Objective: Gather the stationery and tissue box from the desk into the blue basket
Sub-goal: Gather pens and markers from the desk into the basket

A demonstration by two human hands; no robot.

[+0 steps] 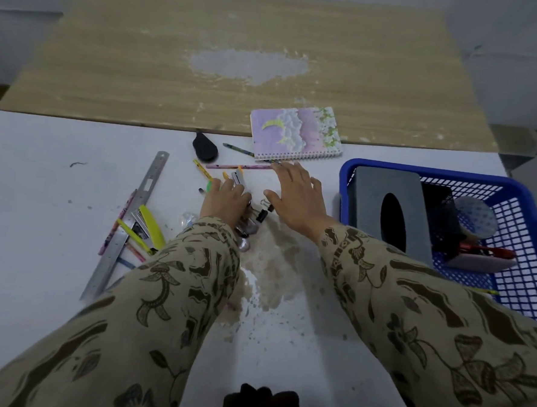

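The blue basket [511, 224] stands at the right of the white desk and holds the grey tissue box [384, 185], a tape roll [477, 216] and red scissors [490, 251]. My left hand [226, 200] lies over a heap of pens and clips, its fingers curled round a silver stapler [238, 178]. My right hand [296, 195] rests flat with straight fingers beside black binder clips [264, 214], its fingertips near a pink pencil [241, 167]. A purple spiral notebook [296, 132] lies beyond the hands.
A steel ruler [127, 223] lies at the left with a yellow cutter [151, 226] and several pencils across it. A black teardrop object [204, 149] sits near the wooden desk [238, 60] behind. A worn stain [272, 266] marks the white surface between my arms.
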